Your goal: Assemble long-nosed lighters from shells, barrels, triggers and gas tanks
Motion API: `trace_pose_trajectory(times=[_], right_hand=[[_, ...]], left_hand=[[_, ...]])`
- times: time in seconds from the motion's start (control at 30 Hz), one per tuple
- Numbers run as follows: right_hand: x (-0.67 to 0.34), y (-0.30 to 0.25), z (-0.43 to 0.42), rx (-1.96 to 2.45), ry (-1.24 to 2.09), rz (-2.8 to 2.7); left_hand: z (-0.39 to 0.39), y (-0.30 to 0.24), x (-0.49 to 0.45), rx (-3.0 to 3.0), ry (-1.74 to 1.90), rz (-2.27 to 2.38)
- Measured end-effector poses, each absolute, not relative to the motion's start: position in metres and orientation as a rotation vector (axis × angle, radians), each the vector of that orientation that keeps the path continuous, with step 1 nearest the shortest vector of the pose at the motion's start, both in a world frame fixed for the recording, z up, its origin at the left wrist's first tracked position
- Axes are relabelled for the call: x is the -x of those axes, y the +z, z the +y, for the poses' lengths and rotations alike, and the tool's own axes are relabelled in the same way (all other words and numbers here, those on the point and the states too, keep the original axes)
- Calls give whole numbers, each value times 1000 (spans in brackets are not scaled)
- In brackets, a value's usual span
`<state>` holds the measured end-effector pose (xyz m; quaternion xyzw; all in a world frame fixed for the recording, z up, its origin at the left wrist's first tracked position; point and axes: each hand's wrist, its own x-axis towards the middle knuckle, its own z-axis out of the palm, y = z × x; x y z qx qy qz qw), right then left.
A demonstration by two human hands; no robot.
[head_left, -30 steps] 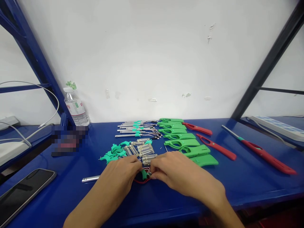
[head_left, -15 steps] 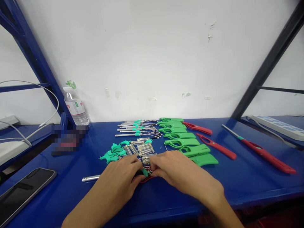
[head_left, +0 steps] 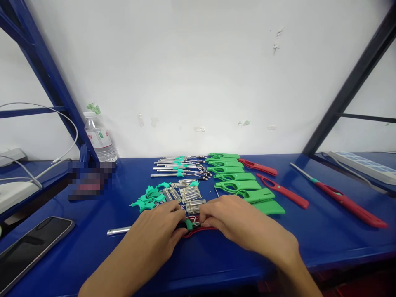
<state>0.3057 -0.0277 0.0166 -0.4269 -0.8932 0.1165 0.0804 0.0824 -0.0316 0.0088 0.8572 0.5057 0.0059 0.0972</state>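
Note:
My left hand [head_left: 161, 225] is closed around the left part of a red lighter shell [head_left: 202, 229] low in the middle of the table. A metal lighter tube [head_left: 119, 231] sticks out to the left from under that hand. Beside my left fingertips sits a green trigger piece [head_left: 188, 224]. Thin white and red wires [head_left: 194, 220] run from it toward my right hand [head_left: 238, 220]. The right thumb and fingers are pinched together over the shell's right part; whatever is between them is hidden. Just behind lie clear fuel tanks [head_left: 191, 194] and a pile of green triggers [head_left: 150, 198].
Metal tubes with wires [head_left: 173, 169] lie in a row farther back. Several green shells [head_left: 236, 177] and two red shells [head_left: 283, 190] lie to their right. An assembled red lighter [head_left: 343, 201] is at far right. At left are a phone [head_left: 34, 251] and a water bottle [head_left: 99, 138].
My right hand has shifted slightly right along the shell, showing more of the wires and the red edge. The left hand keeps its hold. The view has moved slightly.

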Motion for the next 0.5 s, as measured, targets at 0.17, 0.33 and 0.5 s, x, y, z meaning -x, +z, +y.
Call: trace_pose_trajectory(times=[0.17,0.33,0.5], right_hand=[[-302,18,-29,1310,341,-2696],[-299,17,-29,1329,337,-2668],[-300,18,-28,1292,347,-2671]], left_hand=[[-32,9,-81,-2567,5,1504],[-32,10,-79,-2582,75,1483],[-32,10,-78,-2575,78,1494]])
